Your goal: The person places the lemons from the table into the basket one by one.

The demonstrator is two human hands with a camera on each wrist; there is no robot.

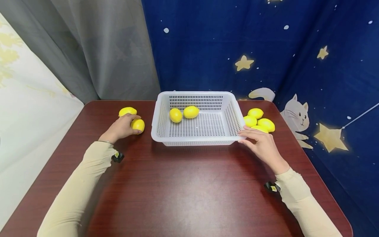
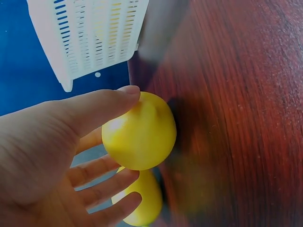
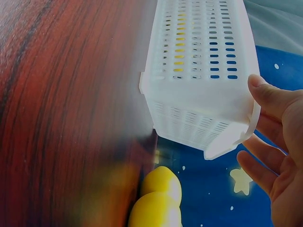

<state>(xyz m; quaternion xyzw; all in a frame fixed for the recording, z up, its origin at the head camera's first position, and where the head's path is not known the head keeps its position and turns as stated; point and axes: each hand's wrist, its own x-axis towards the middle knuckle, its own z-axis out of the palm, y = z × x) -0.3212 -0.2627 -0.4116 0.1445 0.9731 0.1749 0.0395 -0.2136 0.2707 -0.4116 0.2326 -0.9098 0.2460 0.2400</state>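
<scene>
My left hand (image 1: 119, 127) holds a yellow lemon (image 1: 138, 126) between thumb and fingers, left of the basket. In the left wrist view the thumb lies along the top of this lemon (image 2: 142, 135), and the other fingers spread behind it. A second lemon (image 1: 127, 111) lies just behind that hand. The white slotted plastic basket (image 1: 195, 139) stands upright at the back of the table, with two lemons (image 1: 191, 112) inside. At its front right corner my right hand (image 1: 262, 144) pinches the rim, thumb on the outer wall in the right wrist view.
Several lemons (image 1: 266, 125) sit in a cluster to the right of the basket, partly hidden by the right hand. The dark red wooden table (image 1: 189, 187) ends just behind the basket, where grey and blue star-patterned curtains (image 1: 207, 49) hang.
</scene>
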